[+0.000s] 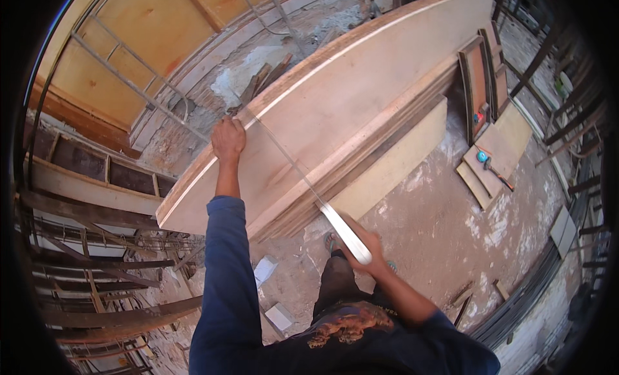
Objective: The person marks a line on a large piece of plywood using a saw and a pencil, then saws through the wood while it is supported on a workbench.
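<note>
Pale wood faces the long panel [380,85], which stretches slantwise before the person, well above the floor [425,214]. Across it runs a thin strip [345,233], shiny white at the near end and looking narrower toward the far edge. The left hand [229,138] sits on that far edge beside the strip, fingers curled in (whether they pinch the strip, I cannot tell). The right hand [373,247] is closed around the strip's wide near end, off the panel's near side, with most of its fingers hidden. To the right, a blue-headed tool [483,158] lies on some boards [512,139]; behind the panel, a metal frame [122,67] leans near a yellow wall [158,33].
</note>
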Motion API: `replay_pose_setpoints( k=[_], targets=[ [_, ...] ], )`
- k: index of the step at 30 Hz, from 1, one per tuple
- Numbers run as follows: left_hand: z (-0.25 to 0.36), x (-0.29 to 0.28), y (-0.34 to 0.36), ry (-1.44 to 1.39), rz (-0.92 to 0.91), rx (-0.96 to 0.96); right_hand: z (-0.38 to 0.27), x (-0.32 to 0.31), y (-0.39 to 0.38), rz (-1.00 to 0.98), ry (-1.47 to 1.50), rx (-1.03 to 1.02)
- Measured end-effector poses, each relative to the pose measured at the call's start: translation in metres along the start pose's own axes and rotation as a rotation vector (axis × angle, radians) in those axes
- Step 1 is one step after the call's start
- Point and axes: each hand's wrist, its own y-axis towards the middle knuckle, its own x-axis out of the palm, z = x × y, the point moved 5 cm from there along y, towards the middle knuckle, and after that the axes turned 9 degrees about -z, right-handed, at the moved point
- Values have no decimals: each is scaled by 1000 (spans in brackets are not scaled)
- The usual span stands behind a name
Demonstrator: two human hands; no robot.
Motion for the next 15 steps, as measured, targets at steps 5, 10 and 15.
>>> replay_pose_setpoints(
  k=[5, 10, 15],
  targets=[
    [15, -3, -1, 26, 20, 4, -23, -1, 41, 67, -143, -136],
    [39, 7, 11, -63, 30, 64, -25, -4, 174, 30, 61, -39],
    [-1, 6, 5, -60, -18, 1, -13, -9, 14, 37, -32, -70]
  ],
)
